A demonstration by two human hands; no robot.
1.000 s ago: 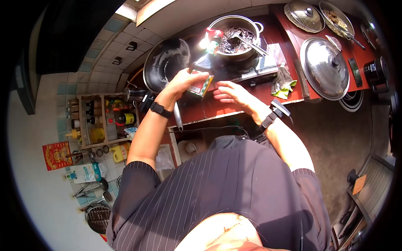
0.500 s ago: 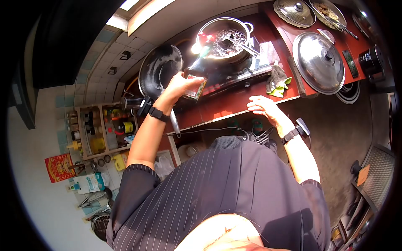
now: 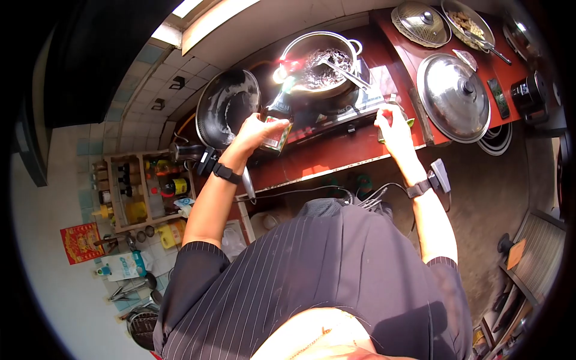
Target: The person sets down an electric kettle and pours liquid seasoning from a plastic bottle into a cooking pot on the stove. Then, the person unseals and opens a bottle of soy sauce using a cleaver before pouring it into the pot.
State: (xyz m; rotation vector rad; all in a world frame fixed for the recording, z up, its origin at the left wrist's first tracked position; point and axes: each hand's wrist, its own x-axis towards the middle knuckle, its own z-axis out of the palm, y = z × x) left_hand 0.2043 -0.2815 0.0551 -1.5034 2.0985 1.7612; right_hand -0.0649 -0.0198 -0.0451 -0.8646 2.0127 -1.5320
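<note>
My left hand (image 3: pixel 259 133) is wrapped round a dark glass bottle (image 3: pixel 279 110) with a label near its base. The bottle leans with its neck towards the pot (image 3: pixel 353 55); glare blurs its mouth. Dark contents, hard to make out, lie in the pot, where a metal spoon or ladle (image 3: pixel 345 73) rests with its handle over the near right rim. My right hand (image 3: pixel 393 127) is over the counter's front edge, just short of that handle's end, fingers bent and a little apart. It covers most of a green-and-grey cloth.
The pot stands on a stove (image 3: pixel 360 109), with a black wok (image 3: pixel 217 105) to its left. On the red counter (image 3: pixel 321 165) at right are a large steel lid (image 3: pixel 447 102), a covered dish (image 3: pixel 420 25), a food bowl (image 3: pixel 456 15) and a black appliance (image 3: pixel 529 93). A bottle rack (image 3: pixel 133 186) is at left.
My right hand has moved up and slightly right, over the cloth and closer to the spoon handle. My left hand still holds the tilted bottle, and the view has shifted slightly.
</note>
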